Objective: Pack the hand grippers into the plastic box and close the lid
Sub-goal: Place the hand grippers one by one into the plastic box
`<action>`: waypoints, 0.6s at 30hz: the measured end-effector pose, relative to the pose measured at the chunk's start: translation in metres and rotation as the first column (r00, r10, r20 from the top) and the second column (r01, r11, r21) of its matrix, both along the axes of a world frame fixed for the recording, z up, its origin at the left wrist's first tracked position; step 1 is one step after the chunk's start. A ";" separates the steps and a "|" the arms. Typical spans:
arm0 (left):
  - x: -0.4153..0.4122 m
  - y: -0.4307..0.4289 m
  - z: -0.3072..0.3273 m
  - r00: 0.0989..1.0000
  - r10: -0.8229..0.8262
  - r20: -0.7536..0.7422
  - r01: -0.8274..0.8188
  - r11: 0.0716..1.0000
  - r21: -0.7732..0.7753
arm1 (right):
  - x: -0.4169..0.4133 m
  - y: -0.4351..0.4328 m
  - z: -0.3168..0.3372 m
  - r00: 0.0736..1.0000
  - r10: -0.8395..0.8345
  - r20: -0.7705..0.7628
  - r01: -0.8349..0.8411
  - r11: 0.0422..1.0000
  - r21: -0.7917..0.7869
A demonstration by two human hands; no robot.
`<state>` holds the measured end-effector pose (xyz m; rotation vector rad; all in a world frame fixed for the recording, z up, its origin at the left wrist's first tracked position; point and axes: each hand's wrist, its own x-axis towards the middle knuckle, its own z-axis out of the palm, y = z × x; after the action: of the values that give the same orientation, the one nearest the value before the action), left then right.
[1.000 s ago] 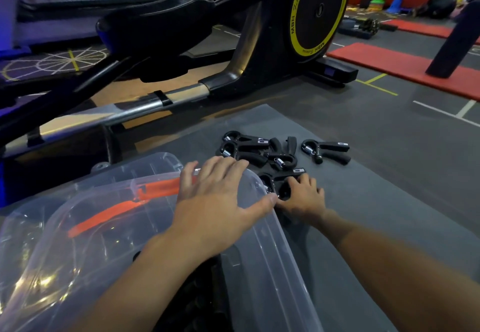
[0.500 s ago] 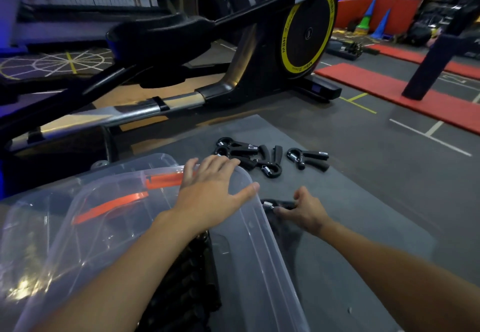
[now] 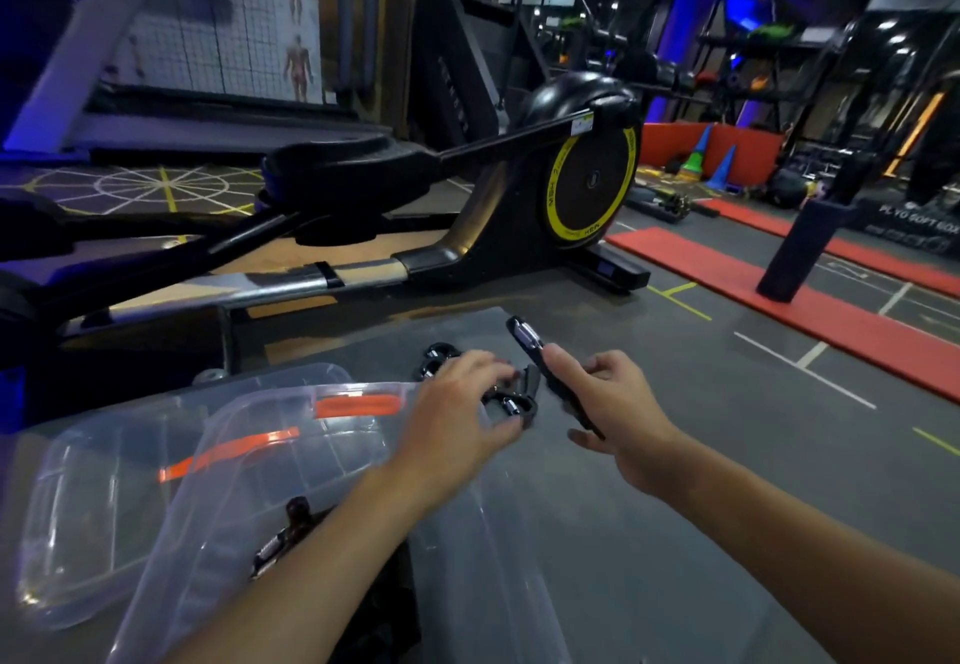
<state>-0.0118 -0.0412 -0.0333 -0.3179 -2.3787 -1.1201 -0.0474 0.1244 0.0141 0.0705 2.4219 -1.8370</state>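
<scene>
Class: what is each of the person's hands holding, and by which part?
The right grip holds a black hand gripper by its handle, metal end pointing away. The left grip touches a second gripper; whether it holds cannot be told.

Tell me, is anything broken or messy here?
Nothing looks broken or spilled. A few loose hand grippers lie jumbled on the grey mat outside the plastic box, and its lid is off, lying to its left. The right grip holds a lifted hand gripper. That fits packing underway.
</scene>
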 end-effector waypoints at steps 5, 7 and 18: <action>0.018 0.002 0.024 0.985 -0.021 -0.173 0.053 0.982 0.184 | 0.039 -0.033 0.035 0.992 0.108 0.063 -0.100 0.988 -0.120; 0.024 -0.004 0.028 0.976 0.046 -0.212 0.002 0.975 0.223 | 0.051 -0.041 0.040 0.985 0.141 0.100 -0.123 0.978 -0.166; 0.034 -0.042 0.019 0.964 0.147 -0.221 -0.086 0.961 0.263 | 0.064 -0.058 0.029 0.963 0.220 0.156 -0.202 0.971 -0.125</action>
<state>0.0218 -0.0830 -0.0142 -0.2066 -1.9936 -1.2360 0.0170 0.0661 0.0435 -0.0377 2.1226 -1.7849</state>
